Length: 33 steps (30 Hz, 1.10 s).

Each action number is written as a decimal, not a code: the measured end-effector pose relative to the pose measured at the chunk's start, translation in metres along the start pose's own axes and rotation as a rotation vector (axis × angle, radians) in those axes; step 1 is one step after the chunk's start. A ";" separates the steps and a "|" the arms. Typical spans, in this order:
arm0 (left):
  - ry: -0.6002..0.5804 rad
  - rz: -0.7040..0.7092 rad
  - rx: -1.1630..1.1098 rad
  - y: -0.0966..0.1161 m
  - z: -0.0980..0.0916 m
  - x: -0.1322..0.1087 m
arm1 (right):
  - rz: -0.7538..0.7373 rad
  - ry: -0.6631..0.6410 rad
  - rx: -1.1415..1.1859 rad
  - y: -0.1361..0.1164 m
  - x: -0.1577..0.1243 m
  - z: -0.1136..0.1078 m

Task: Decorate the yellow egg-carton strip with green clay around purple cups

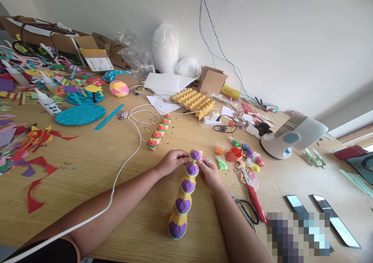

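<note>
An egg-carton strip [186, 187], shaped like a caterpillar, runs lengthwise in front of me on the table. Purple clay caps its yellow bumps, each edged in light green. My left hand [175, 161] pinches the far end bump from the left. On the other side, my right hand [209, 172] has its fingers closed against the same end. A thin bluish bit shows by the right fingers, too small to name. Farther off lies a second egg-carton caterpillar [159, 131] with red-topped bumps and pins sticking out of its sides.
Right of my hands are bagged clay [223, 163], an orange-red tub [234, 154], a red-handled knife [256, 202], black scissors [247, 212] and a white fan [291, 136]. Phones [335, 220] lie at lower right. A white cable [136, 150] crosses over my left arm. Paper scraps [40, 169] cover the left.
</note>
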<state>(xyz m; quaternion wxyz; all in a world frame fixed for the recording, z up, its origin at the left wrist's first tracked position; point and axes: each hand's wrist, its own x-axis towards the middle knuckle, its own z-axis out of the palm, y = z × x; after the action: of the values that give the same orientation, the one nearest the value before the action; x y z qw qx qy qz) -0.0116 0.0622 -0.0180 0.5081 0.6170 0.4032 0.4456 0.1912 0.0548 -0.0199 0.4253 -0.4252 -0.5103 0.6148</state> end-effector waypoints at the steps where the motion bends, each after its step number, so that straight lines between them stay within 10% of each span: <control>1: 0.004 -0.004 0.003 0.000 0.000 0.000 | 0.011 -0.003 0.004 0.001 0.000 0.000; 16: 0.031 -0.039 -0.028 0.000 0.001 -0.001 | -0.010 0.003 -0.091 0.002 0.003 -0.003; 33: -0.155 -0.281 -0.819 0.001 0.004 -0.002 | -0.499 0.253 -0.540 -0.016 -0.007 -0.001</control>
<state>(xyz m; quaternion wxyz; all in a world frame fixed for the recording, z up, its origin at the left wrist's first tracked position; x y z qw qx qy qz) -0.0083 0.0591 -0.0176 0.7950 0.3355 0.2340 0.4479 0.1957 0.0502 -0.0031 0.4942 -0.4570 -0.6851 0.2786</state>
